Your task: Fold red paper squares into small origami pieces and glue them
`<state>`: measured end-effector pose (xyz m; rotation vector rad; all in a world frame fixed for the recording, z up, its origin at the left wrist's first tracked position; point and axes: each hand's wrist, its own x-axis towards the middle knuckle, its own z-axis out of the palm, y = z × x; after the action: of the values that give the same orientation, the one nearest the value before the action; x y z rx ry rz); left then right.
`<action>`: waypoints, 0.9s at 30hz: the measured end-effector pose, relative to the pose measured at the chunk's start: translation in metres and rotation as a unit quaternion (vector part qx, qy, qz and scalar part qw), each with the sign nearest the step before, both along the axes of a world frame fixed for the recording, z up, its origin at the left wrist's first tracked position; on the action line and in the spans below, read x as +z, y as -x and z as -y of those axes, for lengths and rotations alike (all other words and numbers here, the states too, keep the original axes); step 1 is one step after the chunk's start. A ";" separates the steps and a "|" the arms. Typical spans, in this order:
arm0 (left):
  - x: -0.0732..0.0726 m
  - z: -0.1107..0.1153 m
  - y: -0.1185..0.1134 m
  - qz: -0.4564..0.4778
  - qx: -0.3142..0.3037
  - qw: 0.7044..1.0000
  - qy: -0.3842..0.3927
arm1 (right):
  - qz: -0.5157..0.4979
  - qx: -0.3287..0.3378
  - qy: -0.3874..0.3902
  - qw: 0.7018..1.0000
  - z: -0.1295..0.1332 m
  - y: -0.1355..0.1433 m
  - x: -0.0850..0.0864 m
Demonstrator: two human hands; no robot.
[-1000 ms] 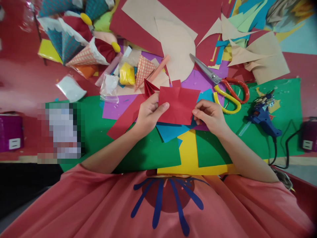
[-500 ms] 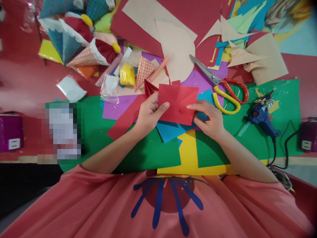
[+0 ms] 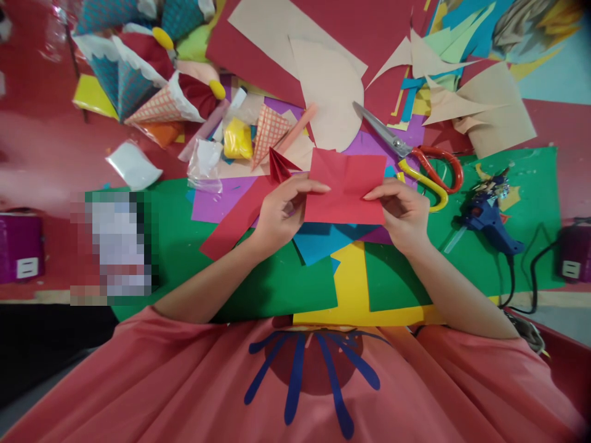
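Note:
A creased red paper square [image 3: 347, 187] is held up between both hands above the green mat [image 3: 184, 252]. My left hand [image 3: 281, 212] pinches its left edge, thumb on the front. On the right edge my right hand [image 3: 402, 212] grips with the fingers curled over the top. Fold lines cross the sheet. Under it lie blue [image 3: 323, 241], yellow [image 3: 353, 283] and purple [image 3: 217, 200] sheets. A small folded red piece [image 3: 278, 165] sits just left of the square's top corner.
Scissors with red and yellow handles [image 3: 418, 163] lie right of the square. A blue glue gun [image 3: 489, 216] with a black cord rests on the mat's right side. Paper cones [image 3: 152, 92], beige and red sheets [image 3: 318, 55] and scraps crowd the far side.
The red square has been turned and raised a little. My right hand shifted from its lower right corner up to the right edge, and my left thumb slid further onto the sheet.

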<state>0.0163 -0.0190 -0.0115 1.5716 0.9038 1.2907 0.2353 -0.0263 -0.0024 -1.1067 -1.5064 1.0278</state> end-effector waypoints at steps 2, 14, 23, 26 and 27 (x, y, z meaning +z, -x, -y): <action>0.001 0.000 0.000 -0.017 -0.001 1.000 -0.015 | -0.011 0.009 0.000 1.000 0.000 0.000 0.000; 0.001 0.000 0.003 -0.062 0.013 0.998 -0.005 | -0.020 0.025 0.043 0.999 -0.002 0.004 0.009; 0.006 0.001 0.003 -0.093 0.020 0.995 0.013 | -0.025 0.029 0.060 0.997 -0.001 0.006 0.012; 0.008 0.001 0.000 -0.095 0.032 0.995 0.015 | -0.024 0.027 0.061 0.997 -0.001 0.007 0.013; 0.008 0.001 0.000 -0.096 0.034 0.995 0.012 | -0.024 0.026 0.064 0.997 -0.001 0.007 0.013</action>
<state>0.0162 -0.0196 -0.0035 1.6795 1.0965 1.1866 0.2281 -0.0258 0.0110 -1.1290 -1.4536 1.1916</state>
